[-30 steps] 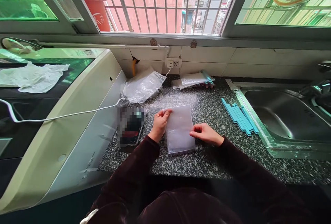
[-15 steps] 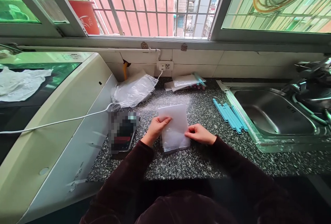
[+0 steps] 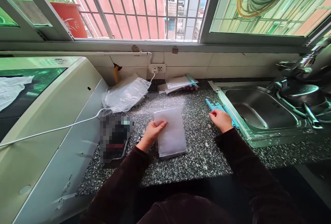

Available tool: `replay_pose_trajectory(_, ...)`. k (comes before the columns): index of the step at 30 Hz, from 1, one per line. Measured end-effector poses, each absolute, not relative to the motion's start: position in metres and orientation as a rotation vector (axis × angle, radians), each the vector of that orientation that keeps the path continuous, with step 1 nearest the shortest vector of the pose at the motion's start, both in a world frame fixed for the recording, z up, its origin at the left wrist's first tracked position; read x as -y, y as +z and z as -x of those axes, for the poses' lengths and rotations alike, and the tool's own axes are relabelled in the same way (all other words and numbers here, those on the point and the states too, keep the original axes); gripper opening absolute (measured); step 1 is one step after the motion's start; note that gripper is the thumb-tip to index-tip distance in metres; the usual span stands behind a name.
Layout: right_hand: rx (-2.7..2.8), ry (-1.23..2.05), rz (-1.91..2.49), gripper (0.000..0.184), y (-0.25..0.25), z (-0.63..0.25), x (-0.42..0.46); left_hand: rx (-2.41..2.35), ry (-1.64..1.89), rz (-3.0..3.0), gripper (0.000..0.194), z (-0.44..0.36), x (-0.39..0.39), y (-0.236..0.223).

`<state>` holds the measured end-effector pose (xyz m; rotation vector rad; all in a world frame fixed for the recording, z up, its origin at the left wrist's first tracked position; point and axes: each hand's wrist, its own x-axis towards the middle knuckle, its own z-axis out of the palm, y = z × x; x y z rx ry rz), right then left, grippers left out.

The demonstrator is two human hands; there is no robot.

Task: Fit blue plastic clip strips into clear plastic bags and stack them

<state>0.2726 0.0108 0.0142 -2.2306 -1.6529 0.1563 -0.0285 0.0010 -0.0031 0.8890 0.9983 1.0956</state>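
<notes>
A stack of clear plastic bags [image 3: 170, 132] lies on the speckled counter [image 3: 196, 158] in front of me. My left hand [image 3: 152, 131] pinches the left edge of the top bag, thumb on top. My right hand [image 3: 220, 119] has reached to the right and rests with curled fingers on a row of light blue plastic strips [image 3: 216, 106] beside the sink; whether it grips one I cannot make out.
A steel sink [image 3: 261, 112] is at the right, with a tap and pots behind it. A white appliance [image 3: 51, 113] stands left, its cable running to a wall socket [image 3: 157, 68]. A blurred phone [image 3: 115, 137], crumpled plastic [image 3: 124, 94] and more bags [image 3: 178, 83] lie behind.
My right hand left the bag stack and moved right to the blue strips. My left hand stayed on the bags. The view shifted to the right.
</notes>
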Motion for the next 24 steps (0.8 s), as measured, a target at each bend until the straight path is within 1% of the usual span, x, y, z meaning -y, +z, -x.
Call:
replay_pose_trajectory(3, 1.609, 0.017, 2.465, 0.022, 0.0176, -0.2865, -0.0109, -0.996, 1.079, -0.904, 0.041, 0.0286, -0.0002, -0.0019)
replay_pose_trajectory(8, 1.64, -0.027, 2.664, 0.027, 0.0222, -0.2855, -0.0113, -0.997, 1.065, -0.876, 0.041, 0.0289, -0.0003, -0.0004)
replay_pose_trajectory(18, 1.696, -0.062, 2.679, 0.031, 0.0211, -0.2833, -0.0122, -0.99, 1.069, -0.854, 0.043, 0.0287, -0.0005, -0.0037)
replay_pose_trajectory(24, 1.811, -0.142, 2.6, 0.03, 0.014, -0.2788, -0.013, -0.973, 1.037, -0.875, 0.045, 0.0293, -0.0016, -0.0076)
